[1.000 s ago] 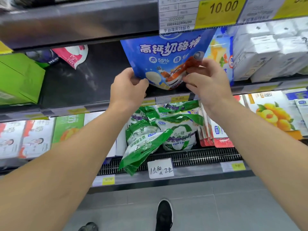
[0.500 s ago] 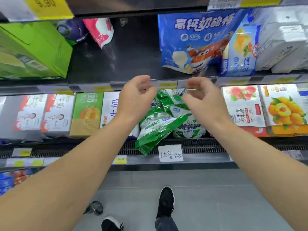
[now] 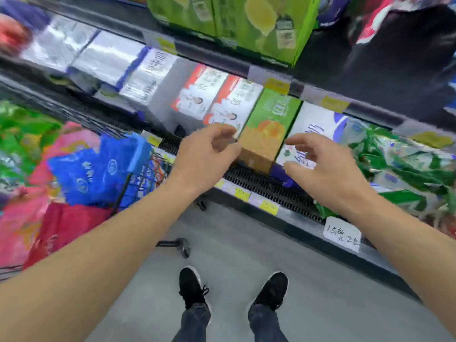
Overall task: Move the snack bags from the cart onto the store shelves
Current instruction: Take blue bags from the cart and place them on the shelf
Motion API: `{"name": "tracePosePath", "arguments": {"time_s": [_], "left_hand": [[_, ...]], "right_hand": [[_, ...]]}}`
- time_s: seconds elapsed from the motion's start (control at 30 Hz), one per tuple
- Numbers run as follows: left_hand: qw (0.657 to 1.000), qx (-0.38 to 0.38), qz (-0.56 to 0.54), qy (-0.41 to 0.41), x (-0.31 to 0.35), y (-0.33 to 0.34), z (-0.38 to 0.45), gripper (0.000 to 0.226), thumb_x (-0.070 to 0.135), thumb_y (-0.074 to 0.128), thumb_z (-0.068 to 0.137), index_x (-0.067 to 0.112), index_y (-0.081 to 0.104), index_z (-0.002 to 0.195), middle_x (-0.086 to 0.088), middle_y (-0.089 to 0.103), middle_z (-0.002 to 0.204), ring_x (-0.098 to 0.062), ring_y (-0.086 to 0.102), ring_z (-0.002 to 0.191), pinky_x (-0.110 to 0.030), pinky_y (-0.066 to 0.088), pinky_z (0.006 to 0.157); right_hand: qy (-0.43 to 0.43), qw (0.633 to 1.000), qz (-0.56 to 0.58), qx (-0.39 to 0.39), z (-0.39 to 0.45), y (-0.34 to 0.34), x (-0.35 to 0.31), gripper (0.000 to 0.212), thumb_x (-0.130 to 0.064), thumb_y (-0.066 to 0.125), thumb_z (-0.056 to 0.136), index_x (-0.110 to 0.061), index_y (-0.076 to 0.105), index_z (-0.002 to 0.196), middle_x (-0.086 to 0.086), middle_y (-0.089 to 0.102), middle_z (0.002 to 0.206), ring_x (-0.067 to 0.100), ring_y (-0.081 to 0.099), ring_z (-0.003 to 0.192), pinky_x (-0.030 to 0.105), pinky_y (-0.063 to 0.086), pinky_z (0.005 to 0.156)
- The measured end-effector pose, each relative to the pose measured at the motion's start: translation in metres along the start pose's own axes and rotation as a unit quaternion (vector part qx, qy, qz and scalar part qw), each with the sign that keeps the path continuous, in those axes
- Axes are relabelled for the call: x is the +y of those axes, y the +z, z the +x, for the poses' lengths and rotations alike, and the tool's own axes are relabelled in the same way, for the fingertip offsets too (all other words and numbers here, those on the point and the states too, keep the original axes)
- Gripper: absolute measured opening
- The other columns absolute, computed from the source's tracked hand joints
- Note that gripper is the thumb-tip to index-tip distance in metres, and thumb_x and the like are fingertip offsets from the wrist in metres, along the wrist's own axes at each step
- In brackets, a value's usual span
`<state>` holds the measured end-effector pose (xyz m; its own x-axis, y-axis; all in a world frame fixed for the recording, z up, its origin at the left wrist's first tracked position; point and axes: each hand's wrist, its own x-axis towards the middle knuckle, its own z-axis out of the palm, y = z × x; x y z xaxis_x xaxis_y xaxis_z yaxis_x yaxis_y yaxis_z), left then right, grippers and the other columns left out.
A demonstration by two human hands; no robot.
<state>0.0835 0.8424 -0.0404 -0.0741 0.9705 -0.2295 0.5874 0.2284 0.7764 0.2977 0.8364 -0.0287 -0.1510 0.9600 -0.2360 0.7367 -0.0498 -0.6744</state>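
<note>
While the view is tilted and smeared by motion blur, both bare forearms reach forward over the grey floor. The left hand hangs in the air in front of the lower shelf, its fingers loosely curled and apart, gripping nothing. The right hand is likewise raised and holds nothing, with the thumb and fingers spread and slightly bent. Between the two hands, on the lower shelf, stands a green and orange carton, flanked by red and white cartons on its left. The snack bags, blue and pink, lie heaped in the wire cart at the left edge, well apart from both hands. Green and white bags lie piled on the lower shelf at right, above a handwritten price card. Large green boxes occupy the upper shelf. Two black shoes stand on the floor below.
</note>
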Motion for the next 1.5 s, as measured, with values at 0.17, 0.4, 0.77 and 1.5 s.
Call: {"name": "tracePosePath", "arguments": {"time_s": [0.17, 0.4, 0.77, 1.5], "left_hand": [[0.996, 0.073, -0.036, -0.036, -0.058, -0.092, -0.021, 0.028, 0.032, 0.063, 0.077, 0.033, 0.065, 0.105, 0.022, 0.067, 0.098, 0.002, 0.065, 0.095, -0.027, 0.052, 0.094], [0.979, 0.163, -0.077, -0.093, -0.155, -0.201, -0.066, 0.039, 0.029, 0.065, 0.076, 0.022, 0.066, 0.114, 0.011, 0.069, 0.107, -0.002, 0.065, 0.093, -0.021, 0.050, 0.090], [0.945, 0.229, -0.119, -0.202, -0.292, -0.268, -0.114, 0.049, 0.042, 0.065, 0.069, 0.021, 0.068, 0.114, 0.004, 0.072, 0.109, -0.014, 0.069, 0.095, -0.039, 0.055, 0.091], [0.892, 0.197, -0.372, -0.164, -0.315, -0.259, -0.091, 0.070, 0.070, 0.075, 0.055, 0.028, 0.063, 0.109, 0.001, 0.071, 0.114, -0.012, 0.065, 0.110, -0.033, 0.049, 0.097]], "right_hand": [[-0.097, 0.994, -0.027, -0.047, 0.020, 0.063, -0.101, 0.039, -0.022, 0.066, 0.081, -0.024, 0.064, 0.120, -0.005, 0.065, 0.121, 0.014, 0.058, 0.114, 0.039, 0.045, 0.103], [-0.242, 0.959, -0.078, -0.128, 0.035, 0.165, -0.222, 0.042, -0.015, 0.067, 0.080, -0.020, 0.063, 0.121, -0.014, 0.058, 0.113, -0.006, 0.047, 0.103, -0.001, 0.027, 0.089], [-0.284, 0.911, -0.199, -0.221, 0.076, 0.323, -0.306, 0.058, -0.011, 0.067, 0.079, -0.014, 0.052, 0.135, 0.009, 0.056, 0.131, 0.027, 0.061, 0.108, 0.036, 0.045, 0.095], [-0.196, 0.966, 0.096, -0.137, 0.103, 0.315, -0.303, 0.018, -0.008, 0.065, 0.079, -0.024, 0.059, 0.077, -0.005, 0.060, 0.070, 0.007, 0.050, 0.062, 0.023, 0.041, 0.064]]}}
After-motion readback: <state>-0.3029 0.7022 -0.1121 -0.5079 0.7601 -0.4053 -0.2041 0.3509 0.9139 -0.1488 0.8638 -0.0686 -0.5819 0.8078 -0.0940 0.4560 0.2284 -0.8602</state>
